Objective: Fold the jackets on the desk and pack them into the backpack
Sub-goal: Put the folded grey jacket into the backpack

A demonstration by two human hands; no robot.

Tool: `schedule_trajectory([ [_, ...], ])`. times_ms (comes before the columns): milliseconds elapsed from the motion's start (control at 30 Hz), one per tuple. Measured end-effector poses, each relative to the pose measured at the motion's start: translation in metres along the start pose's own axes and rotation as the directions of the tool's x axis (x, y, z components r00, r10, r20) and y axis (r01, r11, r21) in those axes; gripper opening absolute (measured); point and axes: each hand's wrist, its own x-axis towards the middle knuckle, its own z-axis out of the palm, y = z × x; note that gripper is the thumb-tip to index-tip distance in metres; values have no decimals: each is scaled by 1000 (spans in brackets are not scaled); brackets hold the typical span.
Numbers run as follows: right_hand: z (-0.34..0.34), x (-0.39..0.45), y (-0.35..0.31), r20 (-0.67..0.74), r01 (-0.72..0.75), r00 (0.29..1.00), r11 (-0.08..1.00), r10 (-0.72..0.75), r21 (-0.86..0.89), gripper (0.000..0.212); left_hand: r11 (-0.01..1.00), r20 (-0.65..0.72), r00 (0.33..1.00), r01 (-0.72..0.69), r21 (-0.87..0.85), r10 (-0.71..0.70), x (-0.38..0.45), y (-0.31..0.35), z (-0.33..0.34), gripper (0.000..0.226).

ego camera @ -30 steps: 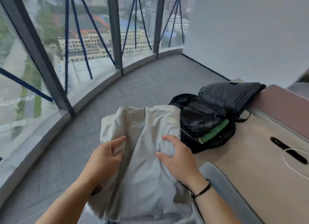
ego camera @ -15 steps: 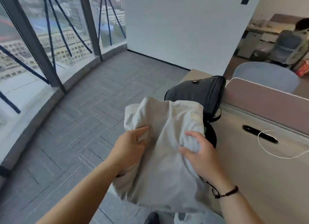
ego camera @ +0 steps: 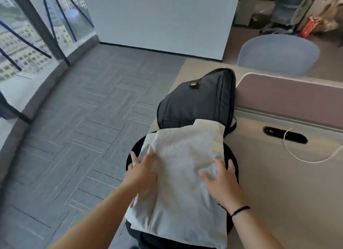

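A folded pale grey jacket (ego camera: 182, 176) lies over the open mouth of the black backpack (ego camera: 198, 102), which rests at the left end of the beige desk (ego camera: 278, 183). The backpack's flap stands open behind the jacket. My left hand (ego camera: 143, 170) presses on the jacket's left edge, fingers spread, a ring on one finger. On the right side my right hand (ego camera: 220, 180), with a black band on its wrist, grips the fabric. The backpack's inside is hidden under the jacket.
A mauve desk divider (ego camera: 289, 98) runs along the back of the desk. A black cable slot (ego camera: 285, 135) with a white cable (ego camera: 311, 159) lies to the right. A blue-grey chair (ego camera: 278, 53) stands beyond. Grey carpet (ego camera: 83, 128) and glass windows (ego camera: 27, 35) fill the left.
The jacket has moved from the air in front of me to the right and down onto the open backpack. Both hands went with it and now press on it.
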Motion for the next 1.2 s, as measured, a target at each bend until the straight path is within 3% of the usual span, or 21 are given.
schedule_trajectory([
  [67,12,11,-7,-97,87,989,976,-108,-197,74,946,-209,965,-90,311,161,7,1,7,79],
  [100,19,16,-12,-90,140,981,950,-171,-279,78,899,-237,926,-186,396,295,9,4,12,81],
  [200,47,24,-21,-62,209,965,890,-254,-405,82,733,-82,821,-453,507,565,21,16,34,74],
  [300,67,29,-14,-29,146,984,897,-173,-417,82,750,37,857,-469,465,513,39,12,47,65],
  [533,93,50,-8,-70,79,990,891,-123,-447,81,766,-23,866,-428,480,499,67,-12,71,72],
  [867,97,59,-11,-78,28,994,879,-74,-475,83,741,93,865,-474,476,494,82,-6,65,76],
  [1033,85,33,-34,-19,-110,993,877,115,-467,80,670,218,842,-528,522,493,72,2,36,79],
  [1200,78,-31,-48,-98,-217,976,921,196,-325,68,490,339,728,-664,565,596,45,-6,1,71],
])
